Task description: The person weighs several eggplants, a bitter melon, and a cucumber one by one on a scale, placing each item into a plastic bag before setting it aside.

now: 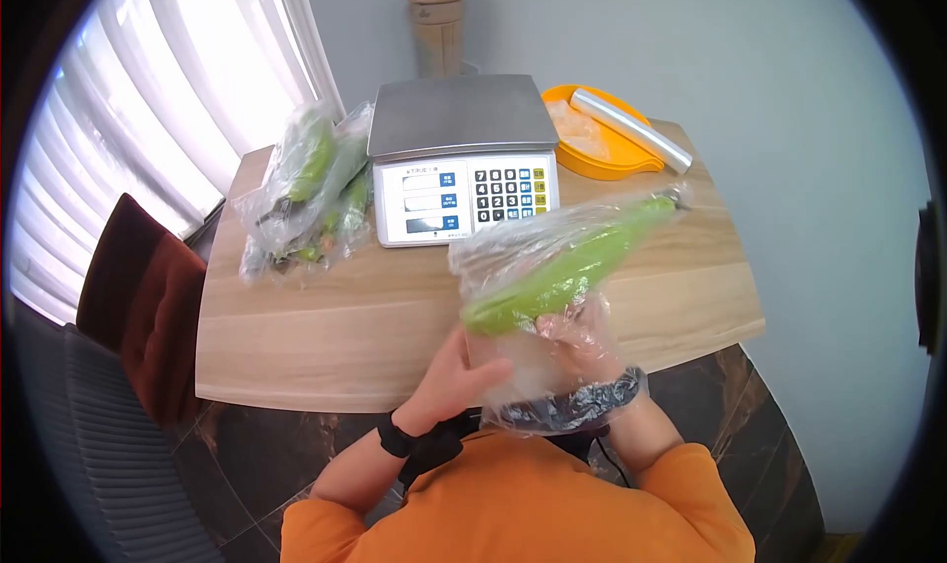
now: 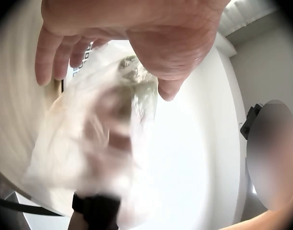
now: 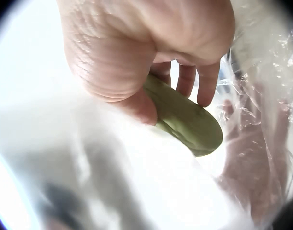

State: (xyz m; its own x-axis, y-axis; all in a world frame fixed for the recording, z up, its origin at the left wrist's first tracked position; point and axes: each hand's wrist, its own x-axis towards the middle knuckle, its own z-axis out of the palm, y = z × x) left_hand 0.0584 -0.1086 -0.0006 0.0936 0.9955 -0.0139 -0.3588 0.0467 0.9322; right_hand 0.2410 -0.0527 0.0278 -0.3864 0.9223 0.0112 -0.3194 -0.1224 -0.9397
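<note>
My head camera shows the vegetable inside a clear bag, above the surface before the scale. The right hand, bagged too, grips it; the left hand, beside the bag, has fingers extended, thumb apart.

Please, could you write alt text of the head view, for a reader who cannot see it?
A person in an orange shirt grips a long green vegetable with the right hand inside a clear plastic bag, left hand beside it. On the wooden table are a digital scale, more bagged green vegetables and an orange basin with a plastic roll.
</note>
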